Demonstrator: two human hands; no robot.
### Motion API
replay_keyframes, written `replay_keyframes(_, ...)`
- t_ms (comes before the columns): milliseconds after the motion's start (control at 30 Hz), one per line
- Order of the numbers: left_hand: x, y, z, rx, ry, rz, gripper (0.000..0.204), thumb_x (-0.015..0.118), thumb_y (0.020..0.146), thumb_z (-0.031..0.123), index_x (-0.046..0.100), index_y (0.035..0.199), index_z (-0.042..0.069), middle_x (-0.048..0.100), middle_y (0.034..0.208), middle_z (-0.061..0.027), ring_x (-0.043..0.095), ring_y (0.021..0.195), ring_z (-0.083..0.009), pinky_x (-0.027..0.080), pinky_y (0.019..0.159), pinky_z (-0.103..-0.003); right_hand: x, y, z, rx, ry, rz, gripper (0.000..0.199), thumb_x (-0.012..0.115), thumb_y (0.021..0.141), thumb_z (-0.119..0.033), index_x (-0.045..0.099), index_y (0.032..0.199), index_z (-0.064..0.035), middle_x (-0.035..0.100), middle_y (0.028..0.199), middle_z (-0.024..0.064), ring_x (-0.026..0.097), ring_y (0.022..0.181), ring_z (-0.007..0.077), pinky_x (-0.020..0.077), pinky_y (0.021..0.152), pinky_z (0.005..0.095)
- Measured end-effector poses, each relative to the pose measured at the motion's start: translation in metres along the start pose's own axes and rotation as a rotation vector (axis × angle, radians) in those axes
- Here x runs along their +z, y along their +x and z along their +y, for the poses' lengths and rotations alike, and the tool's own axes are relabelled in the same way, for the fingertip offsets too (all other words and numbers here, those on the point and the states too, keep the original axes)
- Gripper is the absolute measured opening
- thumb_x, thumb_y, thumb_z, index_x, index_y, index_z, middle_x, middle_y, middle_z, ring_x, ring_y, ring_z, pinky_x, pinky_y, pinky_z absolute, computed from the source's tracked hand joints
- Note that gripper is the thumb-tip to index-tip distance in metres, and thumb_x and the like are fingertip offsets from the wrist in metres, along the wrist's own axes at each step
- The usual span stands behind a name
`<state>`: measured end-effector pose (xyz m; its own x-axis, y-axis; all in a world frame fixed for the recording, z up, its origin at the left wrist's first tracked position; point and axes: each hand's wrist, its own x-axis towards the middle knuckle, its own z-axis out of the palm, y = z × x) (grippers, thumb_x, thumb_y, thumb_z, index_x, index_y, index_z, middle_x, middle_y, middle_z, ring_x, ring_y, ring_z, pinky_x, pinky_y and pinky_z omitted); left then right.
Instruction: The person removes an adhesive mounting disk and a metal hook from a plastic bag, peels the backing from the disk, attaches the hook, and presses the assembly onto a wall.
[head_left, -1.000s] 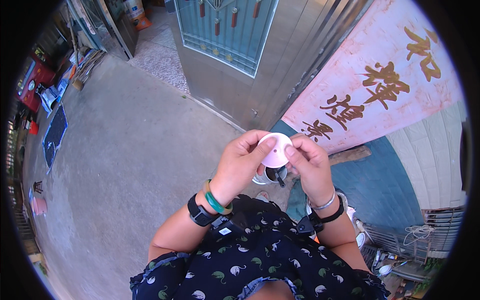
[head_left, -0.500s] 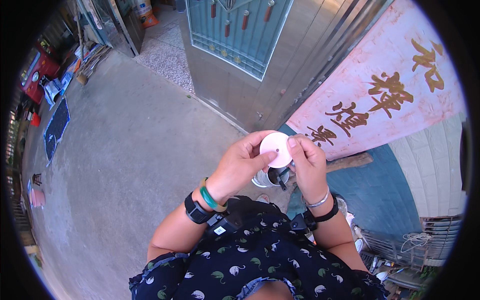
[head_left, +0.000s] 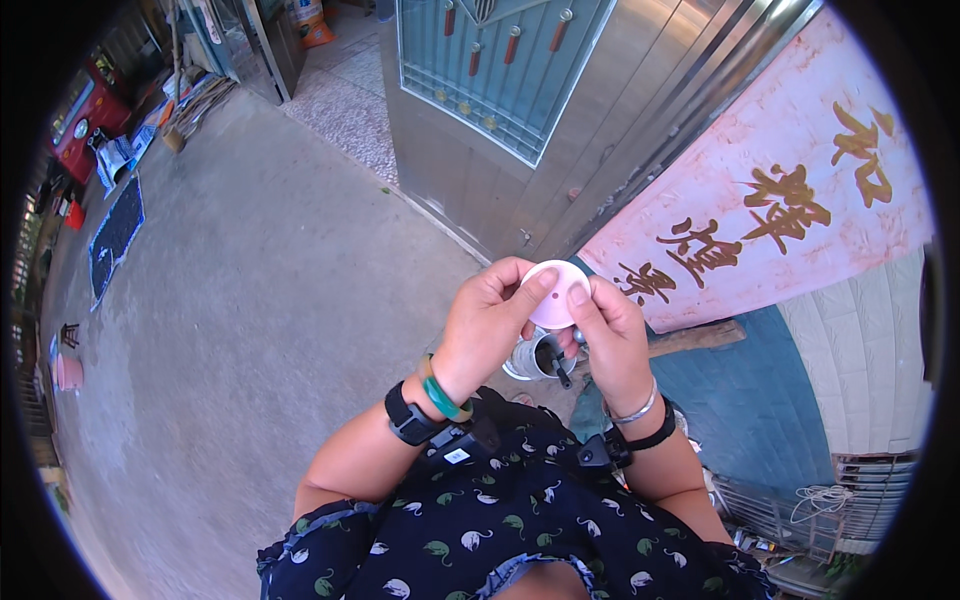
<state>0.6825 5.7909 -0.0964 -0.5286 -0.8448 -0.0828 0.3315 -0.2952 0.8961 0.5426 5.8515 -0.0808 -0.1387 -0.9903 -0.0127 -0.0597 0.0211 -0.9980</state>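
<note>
Held out in front of my chest is a thin, round, pale pink disc point(head_left: 549, 315) with a white rim and a small dark hole at its middle. My left hand point(head_left: 485, 325) grips its left side, the thumb flat on the upper face. On the opposite edge my right hand point(head_left: 615, 335) pinches it, that thumb also on the face near the hole. The fingers beneath the disc are mostly hidden. Below the hands stands a light-coloured bucket point(head_left: 522, 362) with a dark handle-like piece point(head_left: 562, 374) sticking out of it.
A metal door point(head_left: 460, 160) with a glass panel stands ahead, beside a pink banner point(head_left: 720, 200) with gold characters. Blue-green sheeting point(head_left: 760, 390) and a wooden log point(head_left: 700, 338) lie to the right. On the concrete floor point(head_left: 250, 300), a dark mat point(head_left: 117, 240) and a pink bucket point(head_left: 69, 373) are far left.
My left thumb has slid up the disc's face, and my right thumb has come inward from the edge. The disc stays in both hands. The whole view has shifted slightly.
</note>
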Motion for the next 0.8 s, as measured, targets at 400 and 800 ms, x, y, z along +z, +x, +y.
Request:
replay_keyframes(400,-0.005,-0.011,0.001,0.073,-0.077,-0.139,0.019,0.066,0.08,0.003,0.055,0.095,0.002,0.06,0.091,-0.0029,0.057,0.082,-0.0086,0.048,0.075,-0.023,0.008,-0.007,-0.008,0.017,-0.01,0.014,0.032,0.043,0.096,-0.029,0.055,0.082,-0.0028,0.051,0.061,-0.0008,0.043,0.049,0.0022,0.0343,0.044,0.0164)
replay_keyframes(800,-0.003,-0.015,0.0,-0.013,0.019,0.032,0.012,0.063,0.085,0.012,0.055,0.088,0.004,0.057,0.079,-0.0008,0.049,0.065,-0.0029,0.04,0.053,-0.017,0.013,-0.008,-0.007,0.049,-0.031,-0.023,0.032,0.044,0.095,-0.028,0.056,0.081,-0.0026,0.052,0.062,-0.0008,0.044,0.049,0.0019,0.036,0.044,0.0155)
